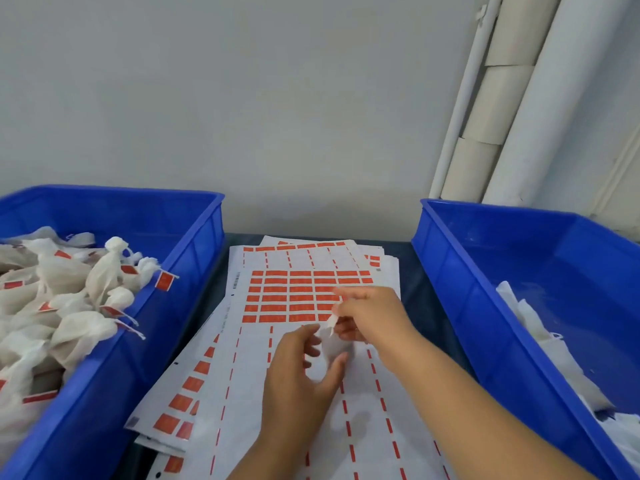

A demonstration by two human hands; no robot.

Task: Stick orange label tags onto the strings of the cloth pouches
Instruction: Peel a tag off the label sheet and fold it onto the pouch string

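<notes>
1. Right hand (367, 315) pinches a white pouch (331, 321) above the label sheets (294, 299).
2. Left hand (304, 372) hovers just beside it, fingers loosely spread, holding nothing.
3. Tagged pouches (69, 299) fill the left bin (194, 237); untagged ones lie in the right bin (485, 271).

Plain pale grey-white wall (242, 98) fills pretty much the whole back, evenly lit, with a soft shadow along the bottom where it meets the dark desk (410, 271). Over in the right corner, white pipes (540, 109) and some beige cardboard-looking tubes (498, 95) lean against the wall at a slant.
</notes>
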